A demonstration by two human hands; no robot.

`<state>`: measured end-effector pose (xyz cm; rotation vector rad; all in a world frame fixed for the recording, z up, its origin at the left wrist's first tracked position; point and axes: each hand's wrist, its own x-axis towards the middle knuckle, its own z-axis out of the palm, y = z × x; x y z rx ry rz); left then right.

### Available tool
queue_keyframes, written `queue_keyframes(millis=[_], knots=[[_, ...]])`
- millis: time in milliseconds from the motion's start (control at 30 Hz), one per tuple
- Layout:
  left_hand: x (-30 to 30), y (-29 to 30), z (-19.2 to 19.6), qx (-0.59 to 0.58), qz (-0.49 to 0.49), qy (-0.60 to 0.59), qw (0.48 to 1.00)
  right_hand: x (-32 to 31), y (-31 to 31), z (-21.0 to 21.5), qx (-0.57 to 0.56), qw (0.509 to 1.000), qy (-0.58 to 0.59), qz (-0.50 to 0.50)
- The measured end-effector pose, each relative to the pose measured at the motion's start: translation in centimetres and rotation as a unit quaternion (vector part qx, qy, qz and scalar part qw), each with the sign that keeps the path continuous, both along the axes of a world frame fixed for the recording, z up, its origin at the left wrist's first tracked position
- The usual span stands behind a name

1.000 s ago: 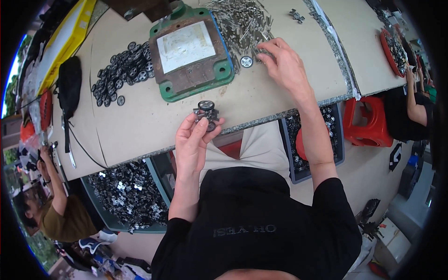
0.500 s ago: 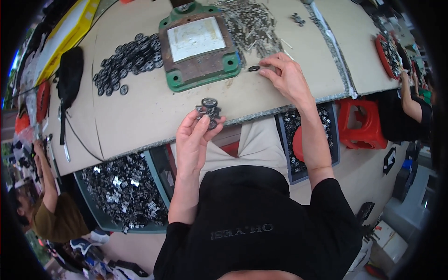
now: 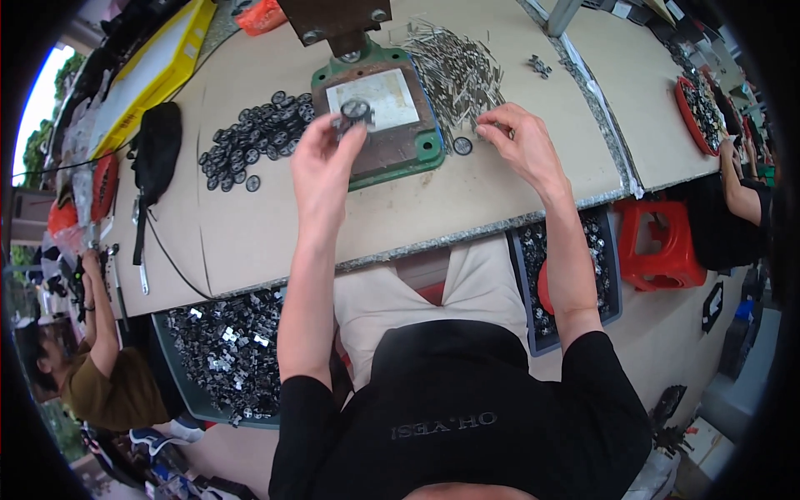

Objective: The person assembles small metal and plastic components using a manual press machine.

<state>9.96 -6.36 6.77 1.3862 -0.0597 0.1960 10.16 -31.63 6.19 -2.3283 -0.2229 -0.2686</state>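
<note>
My left hand (image 3: 321,167) is raised over the plate of the press. Between its thumb and fingers it grips a small black wheel assembly (image 3: 357,109), slightly blurred, one wheel facing up. The green press base (image 3: 392,175) carries a brown plate with a white sheet (image 3: 392,96) under the assembly. At the near edge of a heap of thin metal pins (image 3: 454,67), my right hand (image 3: 527,148) is closed in a pinch; what is in its fingertips, if anything, is too small to make out. A loose black wheel (image 3: 462,146) lies flat beside those fingertips.
Many black wheels (image 3: 258,137) lie left of the press, whose dark upper part (image 3: 337,21) overhangs the plate. Bins of small black parts (image 3: 221,350) and of wheels (image 3: 533,325) stand below the table edge. A red stool (image 3: 658,250) stands right. Other people work at both sides.
My left hand has carried the wheel assembly from the table's front edge forward over the press plate. My right hand has left the loose wheel, which now lies flat, for the pins.
</note>
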Motion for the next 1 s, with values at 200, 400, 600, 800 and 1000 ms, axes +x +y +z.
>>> queue_keyframes(millis=[200, 400, 600, 800, 1000], knots=[[6.5, 0.9, -1.6, 0.193, 0.036, -0.046, 0.979, -0.4, -0.4, 0.4, 0.013, 1.000, -0.002, 0.008], [6.6, 0.2, -2.3, 0.194, 0.060, -0.033, 0.979, 0.3, -1.3, 1.7, -0.037, 0.999, 0.001, 0.013], [7.2, 0.4, -2.2, 0.217, 0.064, -0.035, 0.974, 2.6, -0.1, 6.0, -0.062, 0.994, -0.066, 0.064], [7.4, 0.1, -1.7, 0.277, 0.110, -0.089, 0.950, 6.6, -0.6, 15.1, -0.038, 0.965, -0.251, 0.070], [5.6, 0.6, -2.8, 0.303, 0.159, -0.113, 0.933, 13.5, 2.7, 25.9, 0.101, 0.925, -0.363, 0.056]])
